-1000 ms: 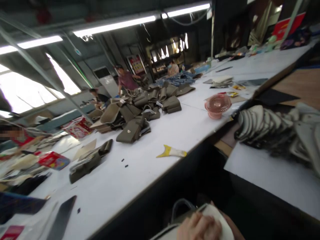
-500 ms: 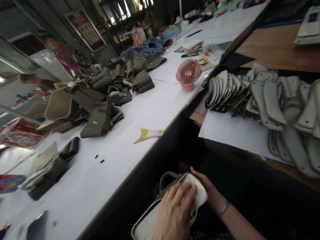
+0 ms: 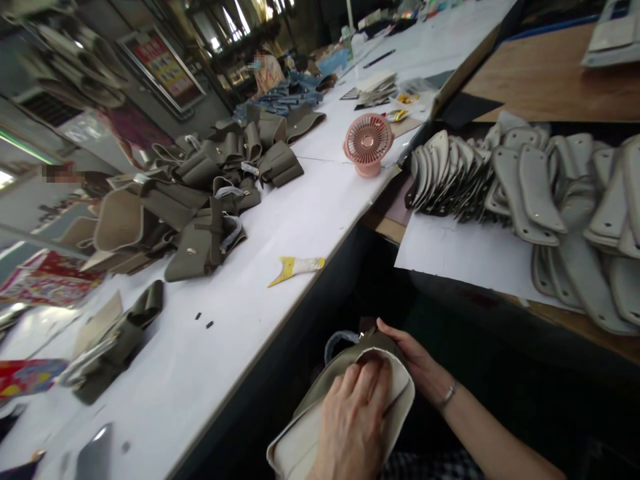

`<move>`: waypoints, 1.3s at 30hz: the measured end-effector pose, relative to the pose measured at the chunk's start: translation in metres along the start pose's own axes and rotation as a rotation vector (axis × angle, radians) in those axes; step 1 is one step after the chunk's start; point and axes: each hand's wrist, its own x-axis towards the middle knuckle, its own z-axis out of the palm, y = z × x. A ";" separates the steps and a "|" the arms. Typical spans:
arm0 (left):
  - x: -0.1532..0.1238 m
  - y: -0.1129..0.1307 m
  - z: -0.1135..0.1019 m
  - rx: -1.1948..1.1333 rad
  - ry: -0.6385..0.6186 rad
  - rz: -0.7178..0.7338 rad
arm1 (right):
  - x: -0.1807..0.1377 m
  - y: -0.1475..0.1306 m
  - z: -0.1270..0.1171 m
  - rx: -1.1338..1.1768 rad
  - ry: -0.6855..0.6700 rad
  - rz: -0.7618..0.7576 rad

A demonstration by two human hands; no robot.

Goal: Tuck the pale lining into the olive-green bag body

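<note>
Where both hands point(image 3: 353, 427) meet: curved cream-lined olive bag panel point(image 3: 350, 393).

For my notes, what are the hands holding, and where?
A pale bag flap piece: left hand pressed flat on top, right hand gripping its far rounded edge.
</note>
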 end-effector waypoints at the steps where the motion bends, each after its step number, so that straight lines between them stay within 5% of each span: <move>1: 0.001 0.000 -0.001 0.002 -0.008 0.001 | -0.001 0.000 0.001 -0.006 0.007 -0.005; 11: 0.017 0.000 -0.033 -0.279 -0.046 -0.068 | -0.003 0.010 -0.008 -0.059 0.021 0.004; 18: 0.031 -0.010 -0.026 -0.260 -0.050 -0.077 | 0.004 0.016 -0.010 -0.094 0.036 -0.029; 23: 0.032 -0.017 -0.023 -0.353 0.022 -0.034 | 0.006 0.013 -0.003 -0.158 0.053 -0.040; 27: 0.037 -0.024 -0.028 -0.524 0.194 -0.100 | 0.004 0.014 0.000 -0.251 0.109 -0.096; 29: 0.041 -0.029 -0.032 -0.512 0.211 -0.120 | 0.003 0.014 0.001 -0.330 0.171 -0.145; 36: 0.056 -0.050 -0.032 -0.597 -0.049 -0.050 | -0.045 0.001 0.022 -0.751 0.465 -0.571; 39: 0.060 -0.055 -0.026 -0.649 -0.035 -0.010 | -0.079 0.005 0.048 -1.187 0.464 -0.745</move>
